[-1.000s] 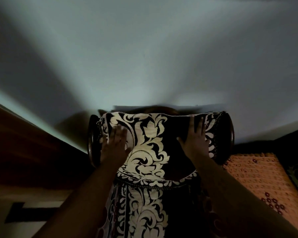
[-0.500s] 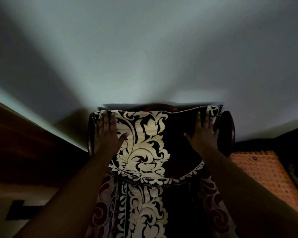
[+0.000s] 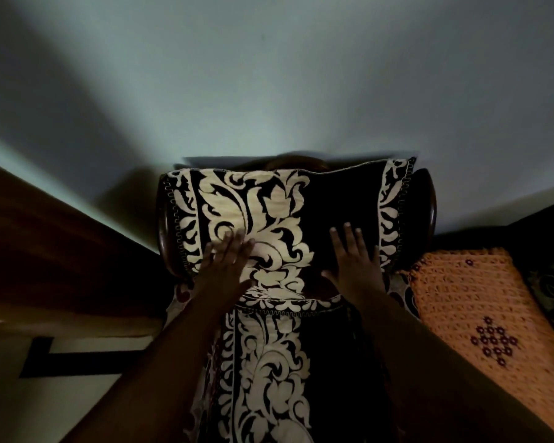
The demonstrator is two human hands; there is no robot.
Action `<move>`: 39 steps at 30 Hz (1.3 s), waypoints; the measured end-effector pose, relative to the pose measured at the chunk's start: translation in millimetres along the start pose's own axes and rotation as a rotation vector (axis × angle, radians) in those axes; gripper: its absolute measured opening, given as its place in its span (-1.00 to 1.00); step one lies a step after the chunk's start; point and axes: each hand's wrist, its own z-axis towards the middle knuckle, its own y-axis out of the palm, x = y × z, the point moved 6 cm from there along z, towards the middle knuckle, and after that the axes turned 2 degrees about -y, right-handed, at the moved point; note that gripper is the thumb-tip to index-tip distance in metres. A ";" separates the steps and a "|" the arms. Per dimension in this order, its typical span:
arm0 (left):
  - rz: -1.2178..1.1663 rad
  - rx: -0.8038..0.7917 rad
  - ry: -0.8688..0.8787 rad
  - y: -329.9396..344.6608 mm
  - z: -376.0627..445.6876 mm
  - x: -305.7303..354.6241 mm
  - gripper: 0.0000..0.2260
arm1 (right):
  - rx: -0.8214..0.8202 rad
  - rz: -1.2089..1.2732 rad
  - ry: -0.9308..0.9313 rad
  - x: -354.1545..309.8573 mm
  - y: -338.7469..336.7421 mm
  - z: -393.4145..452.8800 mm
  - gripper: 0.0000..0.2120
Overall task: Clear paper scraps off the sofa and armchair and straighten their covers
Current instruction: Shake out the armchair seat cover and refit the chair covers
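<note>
I take the armchair's wooden back frame (image 3: 164,219) as my landmark. Half a second ago both my hands were up at the top edge of the black-and-cream floral cover (image 3: 263,215), near the frame's upper corners; now they have slid down toward the cover's lower scalloped edge. My left hand (image 3: 227,266) lies flat on the cream scrollwork, blurred with motion, fingers spread and gripping nothing. My right hand (image 3: 354,263) rests flat on the dark panel, fingers apart, also holding nothing.

The cover now spans the backrest from one side of the frame to the other, its top edge fairly level with a slight dip at the middle. I judge this a smoothing stroke, with the backrest piece nearly straight. The seat cover (image 3: 269,372) below comes next. To the frame's right lies an orange crocheted cloth (image 3: 474,314). I see no paper scraps here.
</note>
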 end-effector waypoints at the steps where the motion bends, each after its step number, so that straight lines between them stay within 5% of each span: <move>1: -0.016 -0.024 -0.045 -1.1 -3.9 -9.6 -0.11 | -0.008 0.003 0.040 13.2 -2.8 -3.9 -0.02; 5: -0.184 -0.124 -0.139 -13.5 -21.0 -11.9 -0.07 | -0.038 0.132 0.111 22.0 -16.0 -18.8 -0.06; 10: -0.817 -0.264 -0.231 -49.4 -46.2 36.7 -0.11 | 0.035 0.754 0.195 -20.9 -34.8 -49.5 -0.13; 18: -1.267 -0.322 -0.374 -112.5 -104.8 77.4 -0.20 | 0.150 1.298 0.428 -57.9 -63.2 -158.6 -0.27; 21: -1.325 -0.358 -0.289 -132.9 -122.0 98.7 -0.25 | 0.223 1.382 0.437 -55.9 -76.9 -201.9 -0.15; 25: -1.339 -0.374 -0.170 -157.5 -138.1 134.7 -0.30 | 0.328 1.377 0.495 -32.1 -98.4 -251.5 -0.41; 30: -1.289 -0.415 -0.053 -185.8 -156.4 192.9 0.09 | 0.462 1.479 0.536 4.1 -121.2 -310.6 -0.47; 34: -1.254 -0.423 0.101 -218.7 -178.8 254.1 -0.21 | 0.562 1.373 0.603 49.2 -143.3 -364.0 -0.32; 39: -1.175 -0.454 0.281 -246.6 -208.4 341.5 -0.11 | 0.688 1.339 0.684 100.4 -159.9 -446.2 -0.16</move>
